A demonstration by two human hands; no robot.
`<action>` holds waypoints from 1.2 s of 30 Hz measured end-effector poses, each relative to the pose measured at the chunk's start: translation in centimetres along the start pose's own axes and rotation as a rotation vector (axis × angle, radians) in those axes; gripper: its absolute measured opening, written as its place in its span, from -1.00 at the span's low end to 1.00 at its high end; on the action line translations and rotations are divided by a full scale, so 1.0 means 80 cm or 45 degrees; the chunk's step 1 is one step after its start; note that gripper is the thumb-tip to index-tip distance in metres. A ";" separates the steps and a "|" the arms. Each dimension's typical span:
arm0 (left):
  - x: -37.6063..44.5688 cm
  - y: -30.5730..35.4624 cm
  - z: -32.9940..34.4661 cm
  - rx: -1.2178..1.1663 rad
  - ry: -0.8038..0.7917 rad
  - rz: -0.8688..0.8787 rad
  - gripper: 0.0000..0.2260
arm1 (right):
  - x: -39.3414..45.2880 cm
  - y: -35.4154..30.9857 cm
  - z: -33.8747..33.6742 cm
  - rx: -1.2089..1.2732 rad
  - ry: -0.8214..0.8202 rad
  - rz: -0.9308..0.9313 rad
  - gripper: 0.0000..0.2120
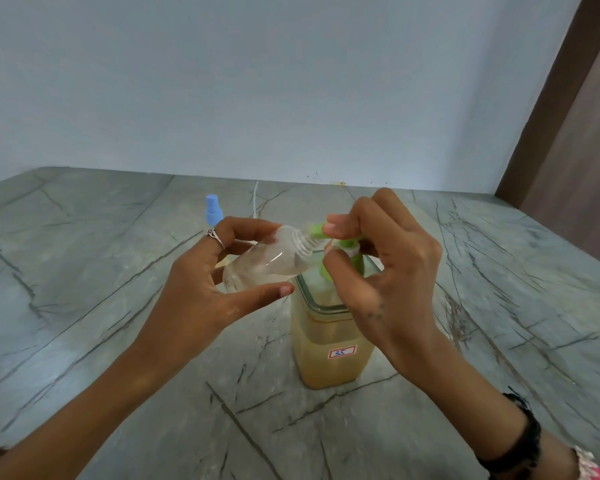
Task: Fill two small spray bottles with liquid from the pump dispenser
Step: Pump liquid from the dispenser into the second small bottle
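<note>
On the grey counter [84, 306], your left hand [201, 299] holds a small clear bottle [264, 263] at the green pump spout [314, 230] your right hand [381, 258] pinches; press next, keeping its mouth there.

Single view only, head-mounted, wide-angle. It looks forward and down from above the near edge of the surface [84, 306], facing the far edge where the surface meets the wall [291, 81]. Both forearms enter from the lower corners of the frame. The left hand [201, 289] and right hand [388, 271] sit close to the lens, near mid-frame. Straight lines bow toward the frame edges. No second view shares the scene.
</note>
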State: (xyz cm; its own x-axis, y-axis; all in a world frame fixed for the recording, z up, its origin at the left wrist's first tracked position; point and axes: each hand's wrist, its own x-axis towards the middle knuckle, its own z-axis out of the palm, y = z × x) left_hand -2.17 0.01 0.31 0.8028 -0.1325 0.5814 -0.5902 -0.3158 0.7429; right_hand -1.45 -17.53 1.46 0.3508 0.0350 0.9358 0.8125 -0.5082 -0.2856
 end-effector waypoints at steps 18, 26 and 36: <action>0.000 0.005 -0.002 0.019 0.024 0.010 -0.58 | -0.006 0.003 -0.001 0.058 0.010 0.024 -0.85; 0.001 0.001 -0.001 0.018 0.004 0.014 -0.58 | 0.000 0.001 0.001 0.052 0.003 0.066 -0.93; 0.000 0.005 -0.001 -0.001 0.029 0.005 -0.58 | -0.016 0.008 0.001 0.090 -0.001 0.010 -0.77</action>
State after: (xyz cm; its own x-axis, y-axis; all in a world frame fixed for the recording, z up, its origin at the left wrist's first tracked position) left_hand -2.39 -0.02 0.63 0.7983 -0.1127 0.5916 -0.5934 -0.3149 0.7408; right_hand -1.34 -17.83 0.10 0.3580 0.0321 0.9332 0.8405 -0.4465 -0.3070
